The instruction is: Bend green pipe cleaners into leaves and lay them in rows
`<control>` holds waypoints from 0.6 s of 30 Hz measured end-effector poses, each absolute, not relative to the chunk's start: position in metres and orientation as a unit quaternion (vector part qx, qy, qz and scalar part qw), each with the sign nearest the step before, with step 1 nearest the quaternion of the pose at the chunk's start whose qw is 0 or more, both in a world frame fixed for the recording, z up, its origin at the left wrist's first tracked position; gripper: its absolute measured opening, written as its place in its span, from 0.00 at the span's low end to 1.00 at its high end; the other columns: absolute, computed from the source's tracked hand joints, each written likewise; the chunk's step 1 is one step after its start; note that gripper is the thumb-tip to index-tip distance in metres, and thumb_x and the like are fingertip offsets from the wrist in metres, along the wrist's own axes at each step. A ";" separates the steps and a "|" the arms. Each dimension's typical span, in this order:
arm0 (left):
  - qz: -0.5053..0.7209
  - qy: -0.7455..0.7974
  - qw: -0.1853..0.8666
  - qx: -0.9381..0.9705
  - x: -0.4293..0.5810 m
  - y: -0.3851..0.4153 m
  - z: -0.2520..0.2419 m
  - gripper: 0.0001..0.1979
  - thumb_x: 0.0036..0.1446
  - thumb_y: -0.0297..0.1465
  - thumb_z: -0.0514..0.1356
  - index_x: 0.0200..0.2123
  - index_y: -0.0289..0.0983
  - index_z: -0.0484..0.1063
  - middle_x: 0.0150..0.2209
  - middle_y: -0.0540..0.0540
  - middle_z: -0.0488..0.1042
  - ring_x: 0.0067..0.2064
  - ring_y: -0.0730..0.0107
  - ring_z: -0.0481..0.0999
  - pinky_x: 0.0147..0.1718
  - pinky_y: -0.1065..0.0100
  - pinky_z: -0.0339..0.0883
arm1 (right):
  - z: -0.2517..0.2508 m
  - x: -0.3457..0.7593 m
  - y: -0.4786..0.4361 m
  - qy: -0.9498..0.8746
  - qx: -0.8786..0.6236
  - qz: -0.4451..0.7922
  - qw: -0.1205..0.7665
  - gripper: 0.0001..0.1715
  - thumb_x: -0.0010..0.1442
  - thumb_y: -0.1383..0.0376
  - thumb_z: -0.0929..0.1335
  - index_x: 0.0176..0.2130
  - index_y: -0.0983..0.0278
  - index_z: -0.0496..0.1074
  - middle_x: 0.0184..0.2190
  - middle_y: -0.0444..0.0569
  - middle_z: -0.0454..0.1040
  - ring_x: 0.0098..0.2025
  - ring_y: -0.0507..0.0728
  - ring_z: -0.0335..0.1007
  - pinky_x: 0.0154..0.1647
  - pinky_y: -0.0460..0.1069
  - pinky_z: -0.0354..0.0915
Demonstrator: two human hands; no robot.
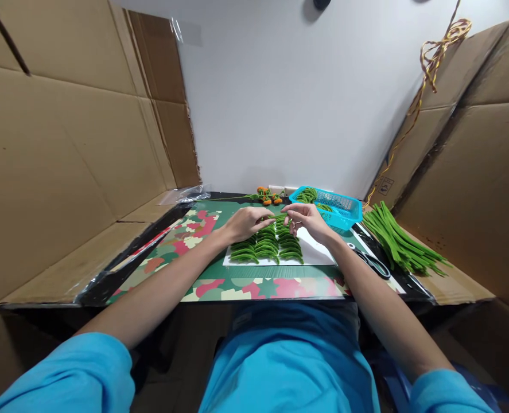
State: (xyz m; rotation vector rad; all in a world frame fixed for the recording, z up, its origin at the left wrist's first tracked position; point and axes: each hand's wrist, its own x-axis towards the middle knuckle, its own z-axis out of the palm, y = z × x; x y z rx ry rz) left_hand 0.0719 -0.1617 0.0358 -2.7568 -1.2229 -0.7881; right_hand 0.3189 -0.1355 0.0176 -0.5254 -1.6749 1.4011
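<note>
My left hand (249, 221) and my right hand (306, 220) meet over a white sheet (318, 252) on the table. Both pinch the ends of one bent green pipe cleaner (279, 217) held between them. Below my hands, three rows of bent green pipe-cleaner pieces (266, 247) lie on the sheet. My fingers are curled and close together.
A blue basket (340, 209) with green pieces stands at the back right. A bundle of straight green pipe cleaners (398, 241) lies on the right. Black scissors (372, 261) rest beside the sheet. Orange-and-green pipe-cleaner flowers (268, 197) lie at the back. Cardboard walls enclose both sides.
</note>
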 end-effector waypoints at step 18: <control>-0.268 -0.438 0.046 -0.857 0.076 -0.167 0.040 0.20 0.74 0.44 0.45 0.48 0.40 0.73 0.35 0.46 0.79 0.33 0.64 0.77 0.34 0.68 0.63 | 0.014 0.324 -0.129 -0.663 -0.191 0.587 0.424 0.28 0.59 0.50 0.77 0.53 0.62 0.77 0.29 0.44 0.79 0.23 0.52 0.73 0.21 0.46 0.68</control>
